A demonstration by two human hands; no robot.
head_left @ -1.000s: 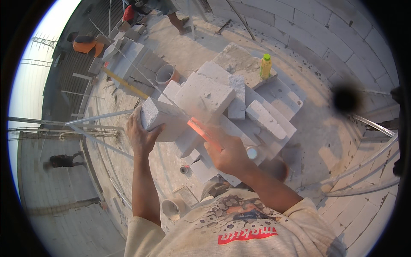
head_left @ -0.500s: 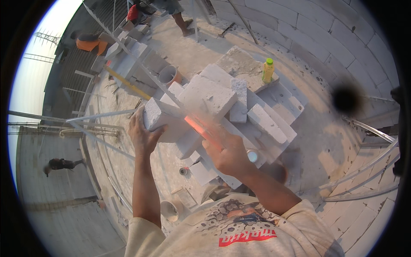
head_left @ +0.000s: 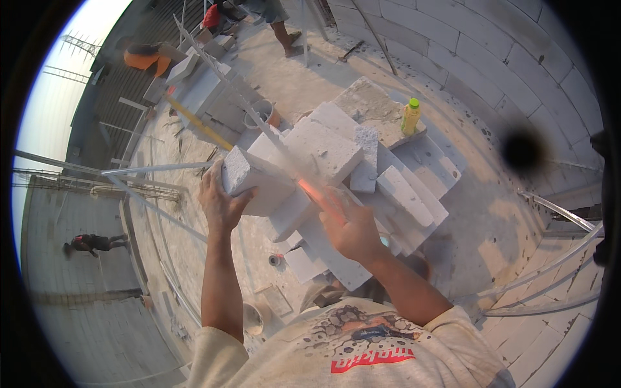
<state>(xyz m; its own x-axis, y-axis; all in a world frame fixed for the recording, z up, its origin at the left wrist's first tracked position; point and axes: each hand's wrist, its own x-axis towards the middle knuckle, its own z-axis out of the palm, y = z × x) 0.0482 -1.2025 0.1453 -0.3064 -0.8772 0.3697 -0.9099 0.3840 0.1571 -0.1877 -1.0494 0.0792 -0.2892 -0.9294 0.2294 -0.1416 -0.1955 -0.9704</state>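
My left hand (head_left: 223, 200) grips the left end of a white aerated-concrete block (head_left: 259, 184), thumb on the near face and fingers round the far edge. My right hand (head_left: 354, 236) is closed on the orange handle (head_left: 321, 202) of a handsaw. Its long blade (head_left: 249, 107) runs away to the far left, across the block, blurred along part of its length. Pale dust hangs near the handle. Just right of the blade, another white block (head_left: 323, 152) lies on the pile. Where the teeth meet the block is hard to make out.
More cut blocks (head_left: 407, 197) are heaped to the right. A yellow bottle with a green cap (head_left: 411, 118) stands on a slab (head_left: 372, 107). Beyond are a bucket (head_left: 262, 115), a yellow bar (head_left: 197, 123) and several people. A block wall (head_left: 466, 52) rises at far right.
My right hand and the saw have drawn back slightly, toward the near right. My left hand keeps its grip on the block. The whole view has shifted a little.
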